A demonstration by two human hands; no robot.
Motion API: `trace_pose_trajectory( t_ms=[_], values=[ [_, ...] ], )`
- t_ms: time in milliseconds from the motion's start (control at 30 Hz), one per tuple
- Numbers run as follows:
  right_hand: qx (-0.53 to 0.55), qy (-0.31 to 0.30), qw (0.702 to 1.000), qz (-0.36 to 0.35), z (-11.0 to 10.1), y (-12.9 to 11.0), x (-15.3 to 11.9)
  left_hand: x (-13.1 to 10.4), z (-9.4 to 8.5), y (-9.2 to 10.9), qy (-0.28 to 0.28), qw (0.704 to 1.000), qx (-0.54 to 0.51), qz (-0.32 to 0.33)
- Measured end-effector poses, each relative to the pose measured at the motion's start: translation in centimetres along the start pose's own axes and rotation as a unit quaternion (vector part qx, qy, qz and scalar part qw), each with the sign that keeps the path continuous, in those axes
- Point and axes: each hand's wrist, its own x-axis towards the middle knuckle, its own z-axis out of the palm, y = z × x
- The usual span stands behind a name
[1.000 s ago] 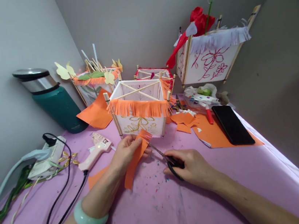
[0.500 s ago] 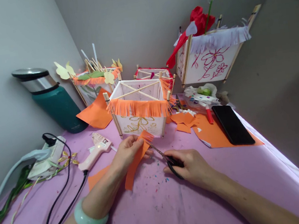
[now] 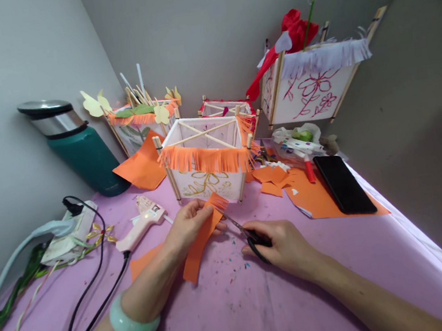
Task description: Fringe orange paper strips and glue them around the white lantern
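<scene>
My left hand point(image 3: 191, 222) pinches an orange paper strip point(image 3: 199, 249) near its far end, where several thin cuts form a fringe. The strip's lower end hangs down towards me. In my right hand point(image 3: 283, 241) is a pair of scissors point(image 3: 257, 239) with black handles, my fingers in the loops. The blades point left and meet the strip's edge beside the fringe. Just beyond my hands stands a white box lantern point(image 3: 207, 181) framed with wooden sticks, with orange fringe point(image 3: 204, 158) along its top edge and a gold flower drawing on its front.
A pink glue gun point(image 3: 142, 227) and a power strip point(image 3: 69, 237) with cords lie left. Behind them stands a teal bottle point(image 3: 85, 156). At right are orange paper scraps point(image 3: 271, 178), a black phone point(image 3: 343, 184) and a red marker point(image 3: 309, 170). A fringed lantern point(image 3: 312, 88) hangs above.
The strip's lower end has shifted slightly left and down. Both hands and the scissors have stayed almost in place.
</scene>
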Motion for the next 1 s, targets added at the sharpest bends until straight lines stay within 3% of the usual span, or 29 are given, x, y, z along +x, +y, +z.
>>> trace_pose_trajectory(
  t_ms=[1000],
  values=[
    [-0.004, 0.007, 1.000, -0.017, -0.06, -0.10, -0.09, -0.29, 0.37, -0.06, -0.009, 1.000, -0.001, -0.009]
  ],
)
